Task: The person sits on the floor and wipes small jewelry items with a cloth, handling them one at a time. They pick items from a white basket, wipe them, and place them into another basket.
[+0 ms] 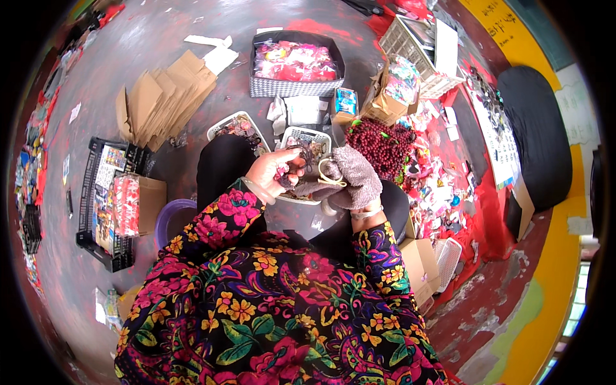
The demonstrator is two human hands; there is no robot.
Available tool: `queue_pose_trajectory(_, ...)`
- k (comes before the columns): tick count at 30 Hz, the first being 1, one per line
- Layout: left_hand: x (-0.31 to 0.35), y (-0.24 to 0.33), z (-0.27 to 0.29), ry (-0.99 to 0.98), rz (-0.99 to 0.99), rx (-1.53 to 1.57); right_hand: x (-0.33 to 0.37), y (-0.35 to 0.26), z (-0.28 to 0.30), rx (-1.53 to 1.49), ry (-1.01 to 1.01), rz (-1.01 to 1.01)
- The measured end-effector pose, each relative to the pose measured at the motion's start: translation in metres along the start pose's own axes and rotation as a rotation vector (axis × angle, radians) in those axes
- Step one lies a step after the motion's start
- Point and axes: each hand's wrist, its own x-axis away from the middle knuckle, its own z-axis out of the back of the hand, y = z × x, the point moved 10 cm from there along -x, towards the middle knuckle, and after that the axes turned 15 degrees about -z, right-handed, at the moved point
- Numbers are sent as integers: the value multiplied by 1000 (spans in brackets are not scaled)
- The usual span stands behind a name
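Observation:
Over the white basket [307, 133] between my knees, both hands work close together. My left hand [273, 172] is closed, its fingers curled around a small pink thing [282, 169] and a dark stringy bundle [303, 160], whose kind I cannot make out. A fuzzy grey-brown fabric piece [357, 172] with a cream cord bow [330, 174] covers most of my right hand [367, 206]. That hand appears to grip the fabric, though its fingers are hidden; only the wrist side shows. Another white basket [264, 146] of small pieces stands left of the first.
Ahead stands a grey woven bin [296, 88] of bagged pink items. Folded cardboard [168, 96], a black crate [90, 221] and a purple basin [168, 218] lie left. Dark red beads [385, 144], an open carton [385, 106] and scattered small goods [443, 192] crowd the right.

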Motion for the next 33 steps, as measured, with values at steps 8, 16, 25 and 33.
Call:
queue_pose_trajectory(8, 20, 40, -32, -93, -161, -85, -27, 58, -74, -1133, -252, -586)
queue_pose_trajectory(16, 20, 35, -25, 20, -190, -375, -39, 68, -69, -499, -74, -402)
queue_pose_trajectory(25, 7, 42, -12, 68, -208, -377, -24, 91, -101, -1488, -279, -881)
queue_pose_trajectory(33, 13, 53, -21, 41, -267, -253, -29, 26, -53, -242, -163, -61)
